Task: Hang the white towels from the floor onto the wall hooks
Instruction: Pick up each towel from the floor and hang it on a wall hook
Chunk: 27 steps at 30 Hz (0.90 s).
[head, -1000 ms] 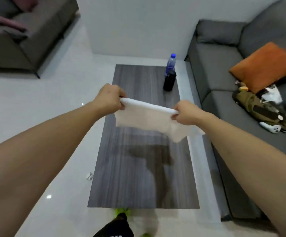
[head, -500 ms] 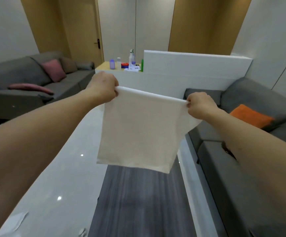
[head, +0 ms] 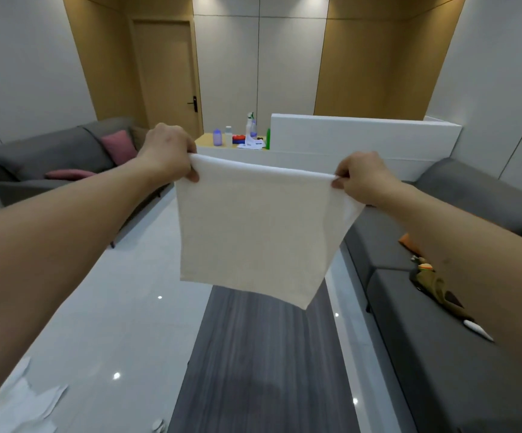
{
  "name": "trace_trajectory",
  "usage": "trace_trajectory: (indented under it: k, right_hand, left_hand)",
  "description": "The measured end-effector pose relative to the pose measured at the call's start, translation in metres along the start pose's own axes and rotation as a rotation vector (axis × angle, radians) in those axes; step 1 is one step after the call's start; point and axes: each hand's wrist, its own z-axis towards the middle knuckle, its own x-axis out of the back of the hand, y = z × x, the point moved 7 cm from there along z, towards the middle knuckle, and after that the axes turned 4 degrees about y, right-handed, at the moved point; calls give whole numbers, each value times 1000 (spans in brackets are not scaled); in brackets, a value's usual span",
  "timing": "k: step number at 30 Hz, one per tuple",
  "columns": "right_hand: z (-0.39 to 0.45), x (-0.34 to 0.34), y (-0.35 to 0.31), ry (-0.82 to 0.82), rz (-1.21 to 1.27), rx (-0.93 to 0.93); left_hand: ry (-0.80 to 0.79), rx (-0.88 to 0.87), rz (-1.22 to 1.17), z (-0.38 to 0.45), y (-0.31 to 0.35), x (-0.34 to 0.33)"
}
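A white towel (head: 256,232) hangs spread flat in front of me at chest height. My left hand (head: 167,153) pinches its top left corner, and my right hand (head: 364,178) pinches its top right corner. The top edge is stretched taut between both hands, and the lower edge hangs free above the dark table. No wall hooks show in this view. More white cloth (head: 25,404) lies crumpled on the floor at the lower left.
A dark wood-grain table (head: 262,364) runs ahead below the towel. Grey sofas stand left (head: 50,154) and right (head: 441,323). A white partition (head: 362,135) and a counter with bottles (head: 231,135) are behind; a door (head: 165,73) is farther back.
My view has risen from the table to the room. Both hands have lifted the towel higher, and it now hangs fully spread.
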Motion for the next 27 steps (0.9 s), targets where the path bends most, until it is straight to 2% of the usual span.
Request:
trace_trajectory:
  k: [5, 9, 13, 16, 18, 21, 23, 27]
  right_hand:
    - [-13, 12, -21, 19, 13, 37]
    - [-20, 15, -54, 99, 110, 55]
    - [-20, 20, -111, 180, 261, 87]
    - [-29, 25, -168, 177, 293, 170]
    - [-40, 26, -215, 133, 314, 258]
    - [-65, 25, -294, 20, 476, 402]
    - [-88, 27, -355, -109, 595, 493]
    - [-149, 28, -487, -370, 666, 629]
  left_hand:
    - [-48, 60, -2, -35, -12, 20]
    - [-43, 144, -46, -68, -37, 42]
    - [-68, 246, -52, -108, -82, 68]
    - [-72, 333, -13, -146, -127, 94]
    - [-61, 395, -1, -180, -162, 116]
    - [-56, 503, 10, -245, -219, 152]
    - [-65, 589, 58, -295, -259, 180]
    - [-154, 742, 105, -405, -332, 240]
